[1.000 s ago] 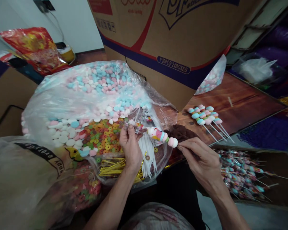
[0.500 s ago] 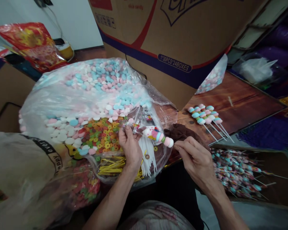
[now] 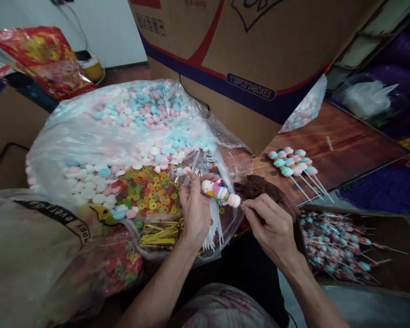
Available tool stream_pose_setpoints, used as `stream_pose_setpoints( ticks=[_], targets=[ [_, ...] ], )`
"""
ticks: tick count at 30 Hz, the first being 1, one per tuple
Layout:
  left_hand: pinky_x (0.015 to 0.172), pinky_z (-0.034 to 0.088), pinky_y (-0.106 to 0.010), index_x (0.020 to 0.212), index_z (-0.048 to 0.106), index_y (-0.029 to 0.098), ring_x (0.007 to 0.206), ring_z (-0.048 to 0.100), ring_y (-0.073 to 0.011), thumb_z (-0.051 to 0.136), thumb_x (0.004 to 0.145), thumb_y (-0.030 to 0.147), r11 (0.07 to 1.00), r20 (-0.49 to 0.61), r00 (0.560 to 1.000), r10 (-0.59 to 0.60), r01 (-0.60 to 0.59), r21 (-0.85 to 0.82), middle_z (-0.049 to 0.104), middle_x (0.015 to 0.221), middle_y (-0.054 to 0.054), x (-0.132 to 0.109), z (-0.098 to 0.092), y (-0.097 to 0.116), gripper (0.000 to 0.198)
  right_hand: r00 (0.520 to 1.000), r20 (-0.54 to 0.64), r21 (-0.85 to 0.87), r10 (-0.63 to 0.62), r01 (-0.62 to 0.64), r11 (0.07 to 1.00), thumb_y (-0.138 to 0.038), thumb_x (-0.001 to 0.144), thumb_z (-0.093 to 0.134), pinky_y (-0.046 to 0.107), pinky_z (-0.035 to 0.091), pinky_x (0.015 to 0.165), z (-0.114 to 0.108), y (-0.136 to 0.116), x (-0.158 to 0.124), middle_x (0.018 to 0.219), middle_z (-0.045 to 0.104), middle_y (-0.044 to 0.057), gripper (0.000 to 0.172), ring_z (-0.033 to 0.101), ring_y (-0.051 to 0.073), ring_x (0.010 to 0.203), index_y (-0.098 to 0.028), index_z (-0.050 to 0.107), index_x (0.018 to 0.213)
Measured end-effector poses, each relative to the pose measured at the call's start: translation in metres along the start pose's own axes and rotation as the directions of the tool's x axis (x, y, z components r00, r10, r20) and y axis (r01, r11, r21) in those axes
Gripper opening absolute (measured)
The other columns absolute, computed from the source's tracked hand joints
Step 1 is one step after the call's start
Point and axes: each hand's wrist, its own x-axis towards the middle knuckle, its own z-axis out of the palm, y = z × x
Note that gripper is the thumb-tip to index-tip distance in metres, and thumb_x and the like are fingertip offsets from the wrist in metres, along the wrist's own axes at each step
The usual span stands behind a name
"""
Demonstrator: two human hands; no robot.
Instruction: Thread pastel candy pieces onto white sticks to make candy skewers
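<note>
My left hand (image 3: pixel 195 207) is closed on a small printed clear wrapper (image 3: pixel 210 187). Partly inside the wrapper is a candy skewer (image 3: pixel 230 199) with pink, white, blue and green pieces. The thumb and forefinger of my right hand (image 3: pixel 271 223) pinch the skewer's stick end, just right of the candy. Below my hands lie white sticks (image 3: pixel 214 223) and gold twist ties (image 3: pixel 160 234) on the open plastic, with ring gummies (image 3: pixel 150 191) and marshmallows (image 3: pixel 89 182) to their left.
Finished-looking marshmallow skewers (image 3: pixel 295 163) lie on the brown table (image 3: pixel 345 146) at right. A box (image 3: pixel 392 259) of wrapped skewers stands lower right. A large carton (image 3: pixel 246 54) rises behind, and a brown cloth (image 3: pixel 259 187) lies beside my right hand.
My left hand has moved right along the wrapper, and the wrapper now covers the skewer from nearer my palm. My right hand has shifted slightly left with the stick.
</note>
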Motion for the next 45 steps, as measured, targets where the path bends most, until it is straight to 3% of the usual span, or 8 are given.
stream_pose_setpoints(
  ticks=[7, 15, 24, 28, 34, 38, 40, 45],
  targets=[
    [0.073, 0.052, -0.028, 0.086, 0.056, 0.02, 0.082, 0.069, -0.0165, 0.072, 0.081, 0.046, 0.997, 0.041, 0.999, -0.025, 0.028, -0.066, 0.065, 0.077, 0.0, -0.007, 0.01, 0.001, 0.031, 0.998, -0.045, -0.056, -0.049, 0.047, 0.997, -0.012, 0.093, 0.054, 0.024, 0.047, 0.059, 0.02, -0.012, -0.009, 0.073, 0.059, 0.003, 0.014, 0.056, 0.012, 0.062, -0.017, 0.067, 0.091],
    [0.067, 0.05, -0.025, 0.086, 0.053, 0.021, 0.077, 0.067, -0.0155, 0.066, 0.082, 0.056, 0.998, 0.025, 0.998, -0.058, 0.057, 0.003, 0.067, 0.08, -0.001, -0.006, 0.006, -0.003, 0.037, 0.984, -0.056, 0.149, 0.172, -0.162, 0.976, -0.011, 0.093, 0.053, 0.026, 0.047, 0.062, 0.03, -0.031, -0.018, 0.073, 0.057, 0.001, 0.015, 0.056, 0.014, 0.067, -0.02, 0.064, 0.087],
    [0.069, 0.05, -0.023, 0.086, 0.057, 0.019, 0.066, 0.061, -0.0095, 0.07, 0.083, 0.042, 0.991, 0.101, 0.987, -0.128, 0.124, 0.05, 0.063, 0.077, 0.001, -0.004, -0.002, -0.006, 0.027, 0.995, -0.091, -0.032, 0.037, -0.04, 0.999, -0.013, 0.095, 0.05, 0.024, 0.046, 0.063, 0.047, -0.019, -0.01, 0.071, 0.054, 0.003, 0.018, 0.052, 0.013, 0.063, -0.016, 0.067, 0.088],
    [0.067, 0.05, -0.023, 0.081, 0.057, 0.017, 0.066, 0.061, -0.0104, 0.071, 0.083, 0.039, 0.982, 0.16, 0.969, -0.189, 0.188, 0.026, 0.062, 0.074, 0.0, 0.001, -0.003, 0.003, 0.026, 0.99, -0.03, 0.135, 0.136, -0.13, 0.982, -0.017, 0.095, 0.05, 0.025, 0.044, 0.063, 0.044, -0.019, -0.009, 0.073, 0.056, 0.003, 0.02, 0.054, 0.014, 0.066, -0.017, 0.068, 0.087],
    [0.064, 0.05, -0.024, 0.079, 0.058, 0.016, 0.069, 0.063, -0.0126, 0.067, 0.086, 0.04, 0.962, 0.218, 0.937, -0.272, 0.274, 0.023, 0.062, 0.076, -0.001, 0.003, -0.007, 0.001, 0.027, 0.847, 0.221, 0.472, 0.483, -0.527, 0.707, -0.029, 0.09, 0.058, 0.024, 0.037, 0.054, 0.037, -0.02, -0.006, 0.065, 0.056, -0.001, 0.02, 0.047, 0.012, 0.058, -0.017, 0.065, 0.076],
    [0.069, 0.051, -0.026, 0.083, 0.06, 0.016, 0.074, 0.064, -0.0139, 0.066, 0.087, 0.038, 0.958, 0.263, 0.922, -0.284, 0.286, 0.031, 0.061, 0.075, -0.001, 0.001, -0.009, -0.004, 0.023, 0.735, 0.387, 0.581, 0.557, -0.663, 0.472, -0.036, 0.087, 0.061, 0.023, 0.026, 0.045, 0.041, -0.02, -0.004, 0.058, 0.051, -0.004, 0.024, 0.032, 0.008, 0.046, -0.017, 0.062, 0.073],
    [0.069, 0.05, -0.025, 0.084, 0.061, 0.017, 0.073, 0.064, -0.014, 0.068, 0.085, 0.037, 0.951, 0.299, 0.904, -0.305, 0.304, 0.053, 0.061, 0.073, 0.0, -0.001, -0.009, -0.002, 0.021, 0.752, 0.365, 0.584, 0.549, -0.644, 0.494, -0.035, 0.087, 0.061, 0.023, 0.028, 0.047, 0.043, -0.023, -0.002, 0.058, 0.05, -0.004, 0.024, 0.034, 0.008, 0.047, -0.017, 0.062, 0.072],
    [0.067, 0.048, -0.024, 0.074, 0.063, 0.014, 0.072, 0.064, -0.014, 0.072, 0.081, 0.032, 0.931, 0.366, 0.856, -0.365, 0.344, 0.125, 0.059, 0.069, 0.0, -0.001, -0.008, 0.003, 0.022, 0.905, 0.111, 0.463, 0.41, -0.412, 0.784, -0.026, 0.09, 0.058, 0.027, 0.044, 0.069, 0.043, -0.026, -0.001, 0.078, 0.063, 0.002, 0.016, 0.057, 0.015, 0.073, -0.018, 0.068, 0.08]
  ],
)
